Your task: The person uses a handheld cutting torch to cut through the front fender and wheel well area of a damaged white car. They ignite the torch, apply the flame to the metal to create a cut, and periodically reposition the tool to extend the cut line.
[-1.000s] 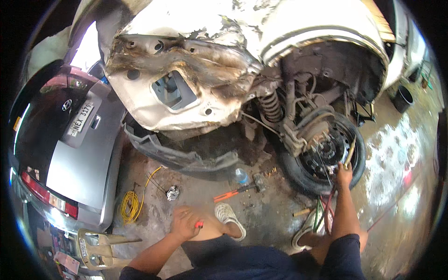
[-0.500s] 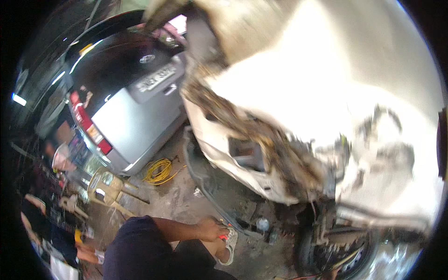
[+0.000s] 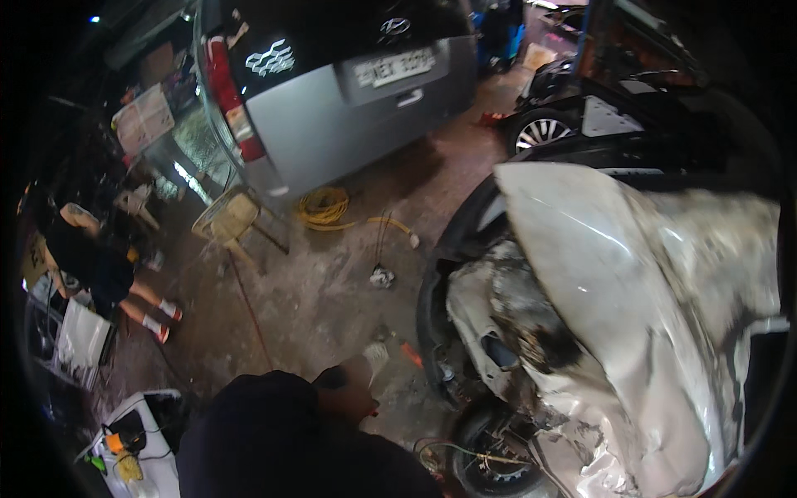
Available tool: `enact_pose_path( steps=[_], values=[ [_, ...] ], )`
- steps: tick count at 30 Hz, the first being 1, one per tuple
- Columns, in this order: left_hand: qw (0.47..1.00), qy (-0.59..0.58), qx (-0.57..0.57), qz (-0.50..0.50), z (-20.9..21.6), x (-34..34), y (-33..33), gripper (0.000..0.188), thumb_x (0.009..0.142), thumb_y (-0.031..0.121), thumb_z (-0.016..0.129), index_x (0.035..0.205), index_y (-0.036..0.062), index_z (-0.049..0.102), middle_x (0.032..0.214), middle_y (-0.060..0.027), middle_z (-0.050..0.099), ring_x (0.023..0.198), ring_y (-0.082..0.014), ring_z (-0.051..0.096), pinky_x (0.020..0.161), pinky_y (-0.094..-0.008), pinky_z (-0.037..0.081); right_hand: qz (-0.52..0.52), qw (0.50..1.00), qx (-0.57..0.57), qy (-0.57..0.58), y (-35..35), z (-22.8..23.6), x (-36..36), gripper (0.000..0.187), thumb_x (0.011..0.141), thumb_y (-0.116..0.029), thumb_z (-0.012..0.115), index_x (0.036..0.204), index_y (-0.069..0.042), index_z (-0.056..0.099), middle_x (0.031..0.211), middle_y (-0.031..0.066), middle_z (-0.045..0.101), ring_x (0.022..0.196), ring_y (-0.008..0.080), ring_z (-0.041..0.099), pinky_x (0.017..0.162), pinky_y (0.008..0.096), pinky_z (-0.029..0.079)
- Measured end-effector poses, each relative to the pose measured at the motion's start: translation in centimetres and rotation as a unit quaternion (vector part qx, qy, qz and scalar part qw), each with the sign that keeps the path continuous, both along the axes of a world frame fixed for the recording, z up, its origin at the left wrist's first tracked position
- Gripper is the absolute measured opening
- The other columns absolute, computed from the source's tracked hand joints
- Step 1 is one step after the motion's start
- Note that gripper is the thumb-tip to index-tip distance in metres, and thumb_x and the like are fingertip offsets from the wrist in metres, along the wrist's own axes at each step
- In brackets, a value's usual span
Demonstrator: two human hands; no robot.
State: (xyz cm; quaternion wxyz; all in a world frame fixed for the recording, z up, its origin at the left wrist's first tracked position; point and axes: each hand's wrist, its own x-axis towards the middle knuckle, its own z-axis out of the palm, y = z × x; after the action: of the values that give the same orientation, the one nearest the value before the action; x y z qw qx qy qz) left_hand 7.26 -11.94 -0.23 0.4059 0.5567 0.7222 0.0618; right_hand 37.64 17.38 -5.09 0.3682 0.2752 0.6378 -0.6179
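My left hand [image 3: 347, 400] is low in the middle, below the dark sleeve and beside my bare lower leg. It is dim, and its fingers are not clear; a small red bit shows at its edge. My light shoe [image 3: 376, 355] stands on the concrete just beyond. To its right lies a thin orange-red object [image 3: 411, 354]. My right hand is out of view. Nearest on the right is a crumpled white car body panel [image 3: 581, 241] above bent, scorched-looking front parts [image 3: 531, 332]. An exposed wheel [image 3: 494, 456] sits under it, with a thin hose [image 3: 465, 448] across.
A silver van [image 3: 332, 124] is parked ahead. A yellow coiled hose [image 3: 324, 207] and a plastic chair [image 3: 228, 217] stand behind it. A black bumper [image 3: 436, 290] curves round the damaged car. Another person [image 3: 91, 257] bends at the left. A white panel [image 3: 145, 432] carries tools at lower left.
My view has swung right and back, so the van and damaged car show more fully. My left hand has shifted slightly left in the picture, still low beside my leg.
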Motion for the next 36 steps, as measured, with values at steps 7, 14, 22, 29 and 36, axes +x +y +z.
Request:
enact_pose_path(
  steps=[7,14,22,29,36],
  values=[
    [0.981,-0.073,-0.069,0.163,2.7,-11.9,-5.3,0.060,0.103,0.066,0.057,0.116,0.0119,0.077,0.103,-0.0224,0.078,0.100,-0.0444,0.075,0.093,-0.0553,0.057,0.034,0.993,0.103,0.049,0.9,29.7,-14.3,0.062,0.099,-0.012,0.080,0.157,-0.009,0.058,0.152,0.0122,0.067,0.136,0.0257,0.065,0.109,0.0423,0.054],
    [0.938,-0.017,-0.172,0.302,7.3,-30.3,-16.7,0.064,0.105,0.063,0.056,0.120,0.0053,0.079,0.118,-0.0234,0.078,0.116,-0.0468,0.072,0.103,-0.0537,0.056,-0.208,0.608,0.635,0.428,7.9,62.0,-26.4,0.056,0.109,-0.026,0.062,0.160,-0.005,0.052,0.156,0.0181,0.059,0.141,0.0302,0.058,0.121,0.0441,0.044],
    [0.932,-0.003,-0.129,0.340,14.1,-41.3,-17.1,0.038,0.109,0.039,0.056,0.117,0.0072,0.075,0.103,-0.0242,0.078,0.103,-0.0475,0.074,0.090,-0.0543,0.058,-0.100,0.297,0.938,0.147,18.9,64.5,-32.4,0.064,0.114,-0.042,0.053,0.170,-0.013,0.040,0.175,0.0173,0.038,0.165,0.0378,0.027,0.133,0.0544,0.021],
    [0.974,-0.049,-0.032,0.219,18.1,-51.6,-2.0,0.021,0.109,0.021,0.058,0.120,0.0095,0.072,0.084,-0.0257,0.072,0.082,-0.0482,0.073,0.073,-0.0528,0.056,-0.057,0.316,0.944,0.073,20.6,62.8,-30.1,0.062,0.115,-0.038,0.051,0.167,-0.006,0.045,0.172,0.0176,0.044,0.163,0.0369,0.035,0.132,0.0499,0.024],
    [0.995,0.018,0.001,0.097,20.6,-65.8,15.0,0.024,0.101,0.013,0.062,0.122,0.0102,0.072,0.074,-0.0209,0.066,0.065,-0.0362,0.066,0.064,-0.0469,0.051,-0.337,0.393,0.855,-0.032,16.7,61.8,-29.1,0.068,0.112,-0.044,0.058,0.163,0.000,0.047,0.167,0.0197,0.049,0.153,0.0367,0.045,0.127,0.0461,0.034]
  ],
)
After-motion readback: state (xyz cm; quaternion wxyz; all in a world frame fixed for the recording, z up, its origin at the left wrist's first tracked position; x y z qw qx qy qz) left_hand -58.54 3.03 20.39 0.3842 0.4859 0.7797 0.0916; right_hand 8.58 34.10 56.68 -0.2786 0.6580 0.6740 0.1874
